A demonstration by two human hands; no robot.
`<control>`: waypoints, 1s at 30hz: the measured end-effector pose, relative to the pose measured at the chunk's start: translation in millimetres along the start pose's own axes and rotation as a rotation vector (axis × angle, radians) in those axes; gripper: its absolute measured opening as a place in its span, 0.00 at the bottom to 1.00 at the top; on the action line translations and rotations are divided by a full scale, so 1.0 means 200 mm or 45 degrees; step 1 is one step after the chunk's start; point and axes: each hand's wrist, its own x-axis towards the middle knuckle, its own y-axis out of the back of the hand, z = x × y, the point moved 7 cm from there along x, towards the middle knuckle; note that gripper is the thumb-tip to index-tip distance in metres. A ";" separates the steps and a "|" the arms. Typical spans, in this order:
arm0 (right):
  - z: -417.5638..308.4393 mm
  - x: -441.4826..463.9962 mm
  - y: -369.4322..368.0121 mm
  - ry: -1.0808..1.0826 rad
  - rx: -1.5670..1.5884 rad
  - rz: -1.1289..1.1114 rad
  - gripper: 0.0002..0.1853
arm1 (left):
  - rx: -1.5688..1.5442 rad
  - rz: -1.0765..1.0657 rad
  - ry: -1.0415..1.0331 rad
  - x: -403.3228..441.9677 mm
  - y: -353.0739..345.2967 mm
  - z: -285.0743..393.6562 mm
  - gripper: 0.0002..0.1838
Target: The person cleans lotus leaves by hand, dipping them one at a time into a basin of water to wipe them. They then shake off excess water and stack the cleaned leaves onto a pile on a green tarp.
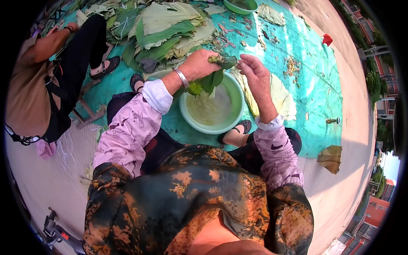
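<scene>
A folded bundle of green leaves (216,77) is gripped in my left hand (198,64), whose fingers close round its upper part. The leaves hang over the left rim of a light green basin (239,111) that holds cloudy water. To the right of the bundle, my right hand (255,75) is raised with its fingers curled and the thumb near the forefinger; whether anything small is between them is too small to tell. A gap shows between that hand and the leaves.
Stacked large leaves (168,25) lie beyond the basin on a green tarp (314,97). More pale leaves (276,95) lie right of the basin. A co-worker (34,85) sits at the left. Another green basin (241,7) stands at the far edge.
</scene>
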 end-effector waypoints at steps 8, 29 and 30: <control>0.02 -0.02 -0.01 0.026 -0.350 -0.098 0.12 | -0.411 -0.205 -0.007 -0.02 -0.02 0.04 0.09; -0.23 -0.10 -0.08 0.689 -1.122 -0.090 0.02 | -0.162 -0.050 -0.107 -0.05 -0.01 -0.02 0.16; -0.26 -0.09 -0.05 0.700 -1.184 -0.067 0.03 | -0.214 -0.129 -0.111 -0.05 -0.02 -0.01 0.14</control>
